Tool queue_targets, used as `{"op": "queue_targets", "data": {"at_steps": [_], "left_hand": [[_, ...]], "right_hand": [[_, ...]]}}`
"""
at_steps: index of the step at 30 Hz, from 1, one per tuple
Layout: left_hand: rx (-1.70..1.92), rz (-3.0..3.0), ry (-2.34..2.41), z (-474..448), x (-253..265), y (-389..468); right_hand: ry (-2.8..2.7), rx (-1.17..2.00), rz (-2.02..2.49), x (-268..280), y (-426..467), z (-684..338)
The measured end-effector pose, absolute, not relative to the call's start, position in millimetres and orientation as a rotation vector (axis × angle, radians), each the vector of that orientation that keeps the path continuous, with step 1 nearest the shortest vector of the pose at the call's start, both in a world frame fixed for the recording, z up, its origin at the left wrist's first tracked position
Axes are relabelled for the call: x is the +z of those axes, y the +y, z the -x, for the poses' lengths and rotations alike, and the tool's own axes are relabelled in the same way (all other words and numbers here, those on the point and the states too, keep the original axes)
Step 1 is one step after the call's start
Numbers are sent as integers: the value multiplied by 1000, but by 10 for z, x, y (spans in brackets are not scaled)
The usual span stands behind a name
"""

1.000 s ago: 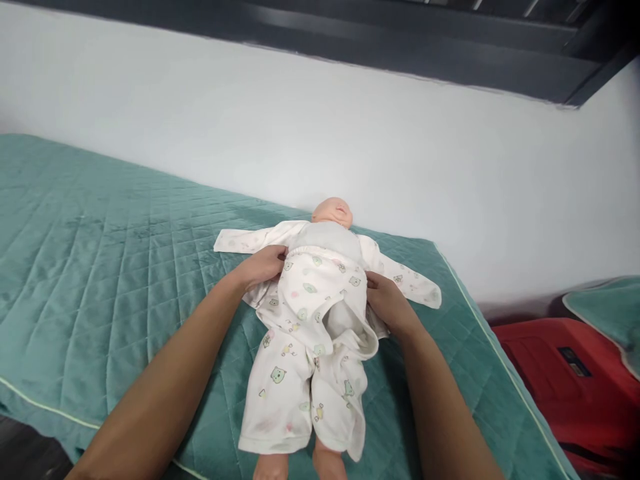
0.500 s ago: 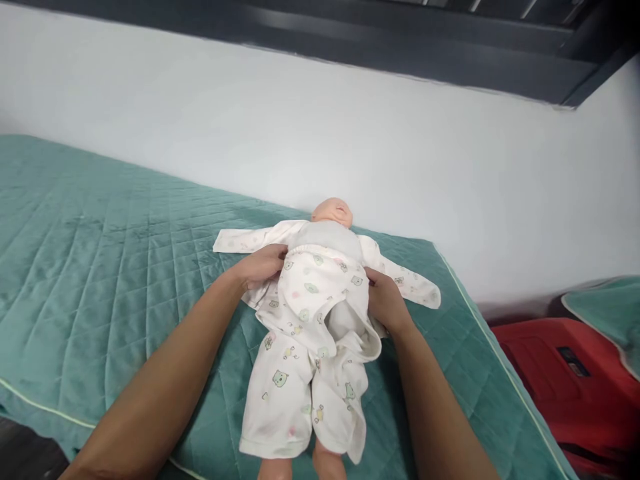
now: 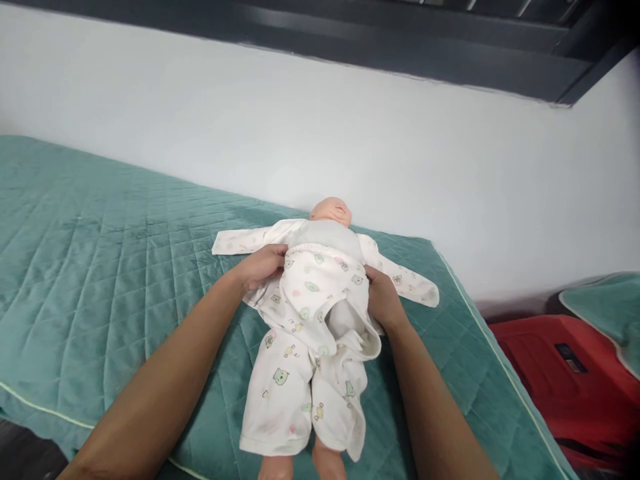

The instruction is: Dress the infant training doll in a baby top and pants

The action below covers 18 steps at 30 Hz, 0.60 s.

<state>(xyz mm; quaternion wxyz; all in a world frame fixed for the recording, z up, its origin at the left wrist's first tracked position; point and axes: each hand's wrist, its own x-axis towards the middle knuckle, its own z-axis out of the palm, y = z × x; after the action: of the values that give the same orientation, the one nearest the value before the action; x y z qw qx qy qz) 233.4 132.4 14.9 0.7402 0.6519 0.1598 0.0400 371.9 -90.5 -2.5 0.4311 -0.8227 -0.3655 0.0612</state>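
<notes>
A baby doll [image 3: 330, 211] lies on its back with its head toward the wall and its bare feet toward me. It wears a white long-sleeved top [image 3: 245, 240] with both sleeves spread out, and white printed trousers [image 3: 280, 400] with green bear figures. The trousers' gathered waistband sits high over the belly, and a grey-white layer shows above it. At the waistband's left side, my left hand [image 3: 264, 264] is closed on the cloth. My right hand [image 3: 384, 295] pinches the opposite side; its fingertips are partly hidden by fabric. A loose printed flap hangs open over the crotch.
A green quilted cover [image 3: 125, 267] with pale piping lies beneath the doll. Behind it rises a white wall [image 3: 250, 133] under a dark frame [image 3: 350, 33]. Beyond the cover's right edge are a red case-like object [image 3: 565, 387] and another green cloth [image 3: 607, 310].
My view has shifted very slightly. Both hands stay at the sides of the waistband, and the doll and clothes look the same.
</notes>
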Motion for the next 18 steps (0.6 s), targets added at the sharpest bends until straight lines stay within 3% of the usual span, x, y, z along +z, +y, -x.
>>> {"op": "queue_targets", "data": {"at_steps": [5,10,18], "left_hand": [[114,-1644,445,-2322,215,1307],[123,-1769,572,-2305,263,1321],[119,-1799,558,-2288,276,1323]], "right_hand": [[-801,166,2184,-10,-913,-3724],[-656,271,2008,-48,-916,-3755],[-820,234,2125,0,-918,-3749]]}}
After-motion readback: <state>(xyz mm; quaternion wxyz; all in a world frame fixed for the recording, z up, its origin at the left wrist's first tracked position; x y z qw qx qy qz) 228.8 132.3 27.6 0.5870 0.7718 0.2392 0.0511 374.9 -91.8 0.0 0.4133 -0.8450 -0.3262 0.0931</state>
